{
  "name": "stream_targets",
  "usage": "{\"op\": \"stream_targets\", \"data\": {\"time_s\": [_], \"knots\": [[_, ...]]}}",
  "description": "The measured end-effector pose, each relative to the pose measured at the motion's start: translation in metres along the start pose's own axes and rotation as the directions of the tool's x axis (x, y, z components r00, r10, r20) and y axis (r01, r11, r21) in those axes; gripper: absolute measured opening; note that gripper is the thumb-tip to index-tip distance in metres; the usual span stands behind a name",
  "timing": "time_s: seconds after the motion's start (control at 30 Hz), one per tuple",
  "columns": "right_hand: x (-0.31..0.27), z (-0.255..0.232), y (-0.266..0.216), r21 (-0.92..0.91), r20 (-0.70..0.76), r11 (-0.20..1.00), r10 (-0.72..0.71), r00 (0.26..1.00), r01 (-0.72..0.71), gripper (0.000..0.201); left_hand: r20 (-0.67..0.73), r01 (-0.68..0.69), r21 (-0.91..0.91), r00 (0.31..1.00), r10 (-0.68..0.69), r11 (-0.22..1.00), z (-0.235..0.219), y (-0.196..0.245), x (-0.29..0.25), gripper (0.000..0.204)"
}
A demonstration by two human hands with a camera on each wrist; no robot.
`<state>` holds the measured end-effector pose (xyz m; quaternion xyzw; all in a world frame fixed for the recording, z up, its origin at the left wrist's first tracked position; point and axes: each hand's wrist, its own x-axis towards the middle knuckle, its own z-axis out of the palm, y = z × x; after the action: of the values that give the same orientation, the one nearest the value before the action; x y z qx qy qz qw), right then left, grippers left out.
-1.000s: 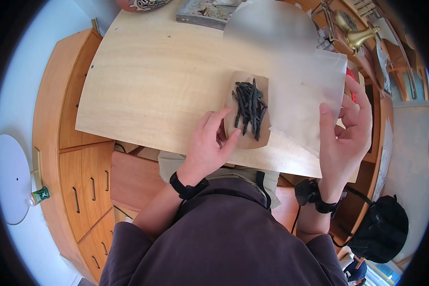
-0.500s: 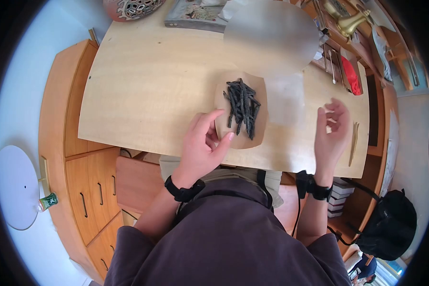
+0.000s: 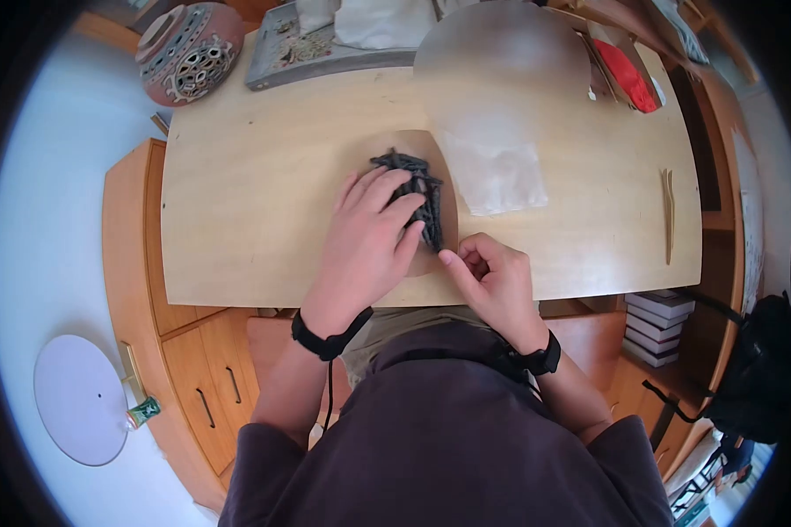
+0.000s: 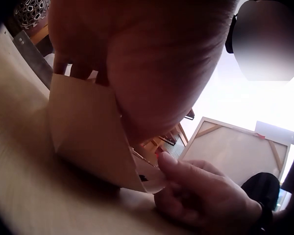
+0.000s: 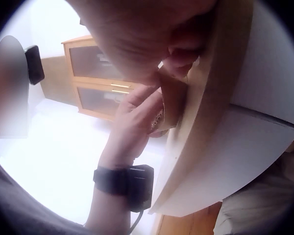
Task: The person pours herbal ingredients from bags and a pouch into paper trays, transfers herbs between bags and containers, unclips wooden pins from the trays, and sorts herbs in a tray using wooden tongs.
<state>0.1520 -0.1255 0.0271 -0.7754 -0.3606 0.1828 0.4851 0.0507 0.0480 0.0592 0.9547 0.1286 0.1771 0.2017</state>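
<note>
On the table [image 3: 237,202] lies a shallow brown paper tray [image 3: 447,184] holding a pile of dark, thin, wrinkled dried sticks [image 3: 431,209]. My left hand [image 3: 360,241] reaches over the tray from the left, its fingers spread across the pile; the palm and fingertips cover part of it. At the tray's near right corner, my right hand [image 3: 501,281] pinches the paper between thumb and curled fingers. In the left wrist view, the tray's folded side wall [image 4: 88,122] stands up beside the left palm, with the right thumb at its corner.
A translucent plastic sheet or bag [image 3: 497,176] lies just right of the tray. Wooden tongs [image 3: 668,215] rest near the right edge. At the back stand an openwork pot [image 3: 193,54], a grey tray [image 3: 325,53] and a box with something red [image 3: 624,75].
My right hand let go of the translucent sheet and moved left to the tray's corner. The left hand moved from the tray's left side to over the sticks. The view turned slightly.
</note>
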Motion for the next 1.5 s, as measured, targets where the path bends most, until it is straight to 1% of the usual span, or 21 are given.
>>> {"op": "stream_targets", "data": {"time_s": [0.03, 0.1, 0.23, 0.3, 0.33, 0.4, 0.43, 0.5, 0.63, 0.7, 0.73, 0.8, 0.9, 1.03, 1.13, 1.2, 1.23, 1.3, 1.33, 1.4, 1.5], "knots": [[0.000, 0.001, 0.002, 0.008, -0.010, 1.000, 0.011, 1.000, -0.011, 0.026, 0.014, -0.009, 0.001, 1.000, 0.009, 1.000, -0.001, -0.001, -0.001, 0.024], [-0.002, 0.004, 0.007, -0.055, -0.033, 0.997, -0.050, 0.998, 0.048, 0.025, 0.048, 0.064, -0.053, 0.997, -0.062, 0.997, -0.005, 0.001, -0.007, 0.019], [-0.002, 0.006, 0.010, -0.052, -0.060, 0.996, -0.077, 0.995, 0.074, 0.023, 0.109, 0.107, -0.036, 0.989, -0.102, 0.994, -0.013, 0.006, -0.014, 0.018], [-0.002, 0.005, 0.008, -0.068, -0.061, 0.995, -0.072, 0.996, 0.068, 0.024, 0.063, 0.054, 0.048, 0.996, -0.057, 0.997, -0.015, 0.006, -0.015, 0.021], [-0.002, 0.003, 0.007, -0.060, -0.065, 0.996, -0.067, 0.996, 0.063, 0.024, 0.071, 0.051, 0.053, 0.996, -0.055, 0.997, -0.016, 0.004, -0.015, 0.021], [-0.002, 0.002, 0.007, -0.077, -0.045, 0.995, -0.068, 0.997, 0.064, 0.024, 0.023, 0.059, 0.124, 0.998, -0.062, 0.991, -0.014, 0.001, -0.012, 0.023], [-0.002, 0.002, 0.008, -0.072, -0.051, 0.996, -0.063, 0.997, 0.060, 0.024, 0.030, 0.053, 0.127, 0.998, -0.057, 0.990, -0.014, 0.001, -0.011, 0.023], [-0.003, 0.003, 0.010, -0.048, -0.061, 0.997, -0.068, 0.996, 0.065, 0.024, 0.031, 0.107, 0.076, 0.993, -0.110, 0.991, -0.014, 0.003, -0.008, 0.024], [-0.002, 0.000, 0.010, -0.043, -0.058, 0.997, -0.066, 0.996, 0.063, 0.024, 0.079, 0.064, 0.002, 0.995, -0.064, 0.998, -0.013, 0.006, -0.011, 0.025], [-0.002, -0.001, 0.009, -0.031, -0.050, 0.996, -0.079, 0.996, 0.078, 0.023, 0.131, 0.076, -0.085, 0.989, -0.065, 0.993, -0.018, 0.013, -0.009, 0.028], [-0.002, 0.000, 0.009, -0.027, -0.053, 0.997, -0.076, 0.996, 0.075, 0.023, 0.136, 0.075, -0.082, 0.989, -0.063, 0.994, -0.020, 0.012, -0.009, 0.028], [-0.002, 0.000, 0.011, -0.027, -0.046, 0.994, -0.104, 0.994, 0.103, 0.022, 0.247, 0.004, -0.030, 0.969, 0.004, 1.000, -0.024, 0.011, -0.010, 0.026], [-0.002, 0.000, 0.011, -0.035, -0.056, 0.991, -0.130, 0.990, 0.129, 0.021, 0.266, -0.006, -0.064, 0.964, 0.023, 0.998, -0.023, 0.010, -0.010, 0.022], [-0.003, 0.000, 0.012, -0.018, -0.062, 0.994, -0.112, 0.992, 0.111, 0.021, 0.258, -0.016, -0.053, 0.966, 0.029, 0.998, -0.022, 0.010, -0.006, 0.018], [-0.003, -0.002, 0.011, -0.015, -0.064, 0.992, -0.124, 0.990, 0.123, 0.021, 0.208, -0.024, -0.059, 0.977, 0.036, 0.998, -0.024, 0.010, 0.002, 0.018], [-0.003, -0.002, 0.011, -0.008, -0.046, 0.993, -0.116, 0.992, 0.116, 0.022, 0.183, -0.109, -0.018, 0.977, 0.110, 0.994, -0.022, 0.010, 0.009, 0.028], [-0.003, -0.002, 0.011, -0.007, -0.048, 0.993, -0.116, 0.992, 0.116, 0.022, 0.183, -0.110, -0.016, 0.977, 0.111, 0.994, -0.021, 0.010, 0.011, 0.028], [-0.003, -0.002, 0.011, 0.008, -0.071, 0.989, -0.147, 0.987, 0.148, 0.020, 0.161, 0.020, -0.041, 0.987, -0.013, 0.999, -0.016, 0.013, 0.014, 0.038], [-0.003, -0.002, 0.011, 0.008, -0.076, 0.989, -0.144, 0.987, 0.145, 0.020, 0.164, 0.015, -0.041, 0.986, -0.008, 0.999, -0.014, 0.011, 0.013, 0.038], [-0.003, -0.002, 0.011, -0.002, -0.062, 0.993, -0.120, 0.991, 0.120, 0.022, 0.146, 0.126, -0.037, 0.982, -0.120, 0.991, -0.010, 0.008, 0.011, 0.042], [-0.003, 0.000, 0.012, 0.014, -0.069, 0.994, -0.111, 0.991, 0.112, 0.022, 0.174, 0.145, -0.065, 0.976, -0.131, 0.987, -0.015, 0.012, 0.009, 0.037]]}}
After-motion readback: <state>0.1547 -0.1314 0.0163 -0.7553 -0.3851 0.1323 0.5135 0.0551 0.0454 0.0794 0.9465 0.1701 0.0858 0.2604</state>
